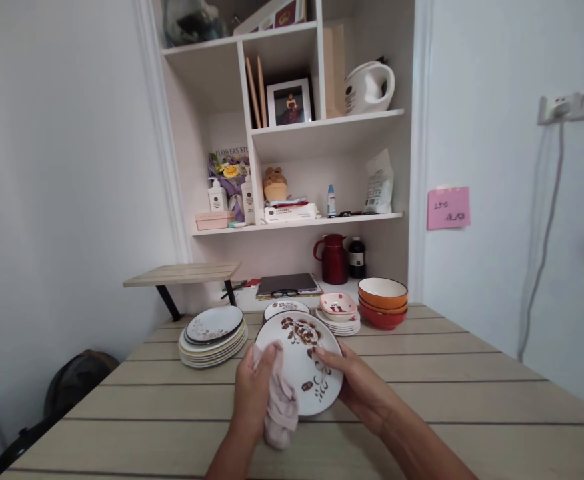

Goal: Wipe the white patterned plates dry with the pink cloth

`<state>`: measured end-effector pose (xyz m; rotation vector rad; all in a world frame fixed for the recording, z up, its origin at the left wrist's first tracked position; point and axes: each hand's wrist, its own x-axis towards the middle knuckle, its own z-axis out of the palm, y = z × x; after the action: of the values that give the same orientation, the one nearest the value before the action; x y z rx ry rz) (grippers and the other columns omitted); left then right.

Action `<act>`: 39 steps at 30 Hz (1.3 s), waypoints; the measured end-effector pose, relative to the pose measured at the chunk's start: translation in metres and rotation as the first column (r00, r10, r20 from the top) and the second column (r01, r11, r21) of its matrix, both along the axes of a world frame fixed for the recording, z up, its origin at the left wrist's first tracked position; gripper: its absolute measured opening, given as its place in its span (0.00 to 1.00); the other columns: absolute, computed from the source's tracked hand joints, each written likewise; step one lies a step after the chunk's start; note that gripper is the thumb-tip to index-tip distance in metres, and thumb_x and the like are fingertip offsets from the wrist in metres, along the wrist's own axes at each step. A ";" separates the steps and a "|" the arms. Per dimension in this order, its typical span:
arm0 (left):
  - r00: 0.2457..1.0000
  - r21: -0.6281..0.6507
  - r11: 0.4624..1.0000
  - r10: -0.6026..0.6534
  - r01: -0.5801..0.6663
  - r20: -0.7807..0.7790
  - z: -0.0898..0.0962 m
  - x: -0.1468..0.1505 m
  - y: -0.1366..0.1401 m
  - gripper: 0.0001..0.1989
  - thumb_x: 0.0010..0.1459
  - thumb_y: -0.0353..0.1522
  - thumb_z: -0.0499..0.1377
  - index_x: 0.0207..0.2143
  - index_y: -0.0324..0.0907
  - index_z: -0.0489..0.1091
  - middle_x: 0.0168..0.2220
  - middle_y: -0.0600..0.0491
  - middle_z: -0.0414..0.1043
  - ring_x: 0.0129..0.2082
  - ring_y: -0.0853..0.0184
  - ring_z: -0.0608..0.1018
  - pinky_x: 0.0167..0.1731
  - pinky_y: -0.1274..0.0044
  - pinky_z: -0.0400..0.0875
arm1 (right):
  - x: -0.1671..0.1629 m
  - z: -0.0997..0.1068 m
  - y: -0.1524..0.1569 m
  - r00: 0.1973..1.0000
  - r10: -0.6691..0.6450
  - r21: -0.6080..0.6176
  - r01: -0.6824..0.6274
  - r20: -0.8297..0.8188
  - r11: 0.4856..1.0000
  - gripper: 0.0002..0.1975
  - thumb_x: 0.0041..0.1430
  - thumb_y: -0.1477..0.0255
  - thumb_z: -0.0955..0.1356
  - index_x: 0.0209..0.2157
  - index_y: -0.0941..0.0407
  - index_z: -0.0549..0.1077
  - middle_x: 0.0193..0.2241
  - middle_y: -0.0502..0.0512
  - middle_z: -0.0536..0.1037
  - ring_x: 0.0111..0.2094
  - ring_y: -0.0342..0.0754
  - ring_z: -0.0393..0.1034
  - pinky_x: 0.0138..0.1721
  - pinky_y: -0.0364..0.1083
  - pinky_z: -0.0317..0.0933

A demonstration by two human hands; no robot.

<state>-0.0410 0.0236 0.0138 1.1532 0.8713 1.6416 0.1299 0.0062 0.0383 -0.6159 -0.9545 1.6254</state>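
A white plate [287, 353] with brown flowers and a dark rim is held up, tilted toward me, over the table. My left hand [253, 385] grips its left edge through a pale pink cloth [282, 407], which hangs down over the plate's lower left. On the right edge, my right hand [359, 383] holds the plate with the thumb on its face and the fingers behind, partly hidden. Just behind it lies another flowered plate [286, 307], partly covered by the held one.
On the wooden table [422, 400], a stack of plates [213, 340] stands left. Small dishes [339, 308] and a pile of orange and red bowls [383, 301] stand back right. A raised wooden stand [185, 273] is back left; a red jug [333, 260] is behind.
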 end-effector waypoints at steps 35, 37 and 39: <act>0.865 0.252 0.910 0.397 -0.328 -0.306 0.001 0.009 -0.011 0.16 0.51 0.43 0.61 0.35 0.41 0.71 0.27 0.52 0.75 0.29 0.65 0.76 0.31 0.77 0.70 | -0.001 0.011 -0.006 0.818 -0.541 0.412 0.433 0.193 0.802 0.20 0.49 0.60 0.71 0.42 0.56 0.75 0.33 0.54 0.80 0.33 0.51 0.72 0.33 0.46 0.66; 0.911 0.173 0.932 0.351 -0.318 -0.215 0.000 0.014 -0.009 0.19 0.49 0.43 0.62 0.38 0.40 0.71 0.33 0.49 0.77 0.34 0.63 0.77 0.35 0.76 0.71 | -0.008 0.009 -0.005 0.862 -0.507 0.272 0.483 0.020 0.832 0.25 0.49 0.61 0.71 0.49 0.55 0.71 0.38 0.56 0.80 0.37 0.53 0.73 0.36 0.48 0.67; 0.942 0.110 0.954 0.296 -0.281 -0.160 -0.003 0.020 -0.008 0.20 0.47 0.43 0.63 0.38 0.39 0.71 0.36 0.48 0.78 0.37 0.62 0.78 0.38 0.75 0.71 | -0.015 0.004 -0.003 0.877 -0.470 0.157 0.480 -0.099 0.863 0.30 0.49 0.61 0.71 0.53 0.52 0.67 0.41 0.55 0.79 0.40 0.54 0.74 0.39 0.50 0.68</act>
<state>-0.0207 0.0156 0.0107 1.2916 1.1355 1.8486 0.1152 0.0029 0.0425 -0.6193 -0.8139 1.0975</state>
